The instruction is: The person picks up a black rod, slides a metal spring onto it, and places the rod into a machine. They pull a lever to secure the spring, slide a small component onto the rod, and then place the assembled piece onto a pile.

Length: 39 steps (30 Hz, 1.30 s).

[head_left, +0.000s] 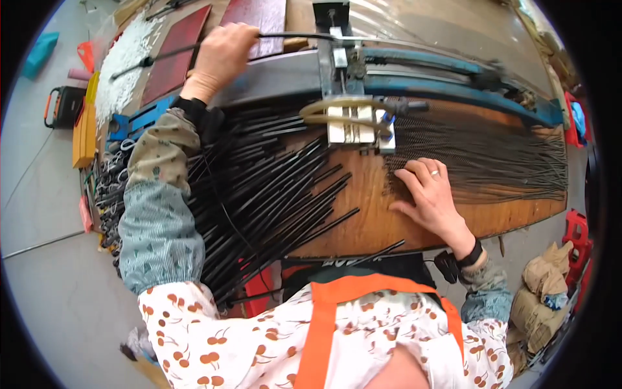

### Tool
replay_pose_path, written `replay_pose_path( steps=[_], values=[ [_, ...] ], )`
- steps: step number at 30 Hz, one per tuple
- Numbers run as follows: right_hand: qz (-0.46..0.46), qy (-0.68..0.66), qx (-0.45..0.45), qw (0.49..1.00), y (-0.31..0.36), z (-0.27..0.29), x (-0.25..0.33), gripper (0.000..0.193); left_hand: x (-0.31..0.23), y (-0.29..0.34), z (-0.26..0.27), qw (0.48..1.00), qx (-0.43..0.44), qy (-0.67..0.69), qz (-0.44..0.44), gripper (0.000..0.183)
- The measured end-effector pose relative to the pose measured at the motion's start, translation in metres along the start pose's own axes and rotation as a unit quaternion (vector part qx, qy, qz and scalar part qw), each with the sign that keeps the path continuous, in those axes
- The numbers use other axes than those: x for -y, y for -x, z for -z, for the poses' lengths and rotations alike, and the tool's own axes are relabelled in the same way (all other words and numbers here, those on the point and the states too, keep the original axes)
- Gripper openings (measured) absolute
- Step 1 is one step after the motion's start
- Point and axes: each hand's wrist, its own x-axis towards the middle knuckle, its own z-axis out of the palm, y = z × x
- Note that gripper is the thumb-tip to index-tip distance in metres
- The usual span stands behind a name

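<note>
My left hand [225, 57] is closed round a long thin black rod [285, 35] at the far left. One end of the rod reaches the clamp of the bench machine [340, 55]; the other end, with a thicker black piece, points left. Below, my right hand [427, 194] hovers over or rests on the wooden table [353, 220], thumb and fingers apart, a ring on one finger. Its fingertips are close to the ends of a spread of thin dark rods [492, 155]. I see nothing held in it.
A large heap of black tubes [259, 175] covers the table's left side, some overhanging the front edge. A white block fixture [353, 126] with a yellowish hose sits mid-table. Blue rails [447, 84] run right. White small pieces [126, 65] lie far left. Red stools stand right.
</note>
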Motion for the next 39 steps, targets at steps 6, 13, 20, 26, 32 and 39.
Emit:
replay_pose_path(
  steps=[6, 13, 20, 26, 32, 39],
  values=[
    [0.053, -0.027, 0.003, 0.998, -0.001, -0.024, -0.017, 0.028, -0.124, 0.027, 0.067, 0.984, 0.117, -0.046, 0.125, 0.010],
    [0.036, -0.064, 0.032, 0.997, -0.019, -0.016, -0.012, 0.016, -0.216, 0.087, 0.085, 0.958, 0.186, 0.013, 0.217, 0.017],
    [-0.140, -0.327, 0.055, 0.933, -0.021, -0.007, 0.005, 0.010, -0.244, 0.071, 0.110, 0.940, 0.214, 0.198, 0.180, 0.016],
    [-0.010, -0.154, 0.035, 0.987, -0.029, 0.002, 0.006, 0.020, -0.287, 0.038, 0.097, 0.935, 0.155, 0.274, 0.166, 0.025],
    [-0.038, -0.094, -0.053, 0.993, -0.009, 0.008, 0.013, 0.025, -0.286, 0.027, 0.104, 0.941, 0.148, 0.257, 0.162, 0.041],
    [0.015, -0.037, -0.114, 0.993, -0.004, 0.000, 0.012, 0.024, -0.287, 0.024, 0.100, 0.957, 0.120, 0.222, 0.145, 0.044]
  ],
)
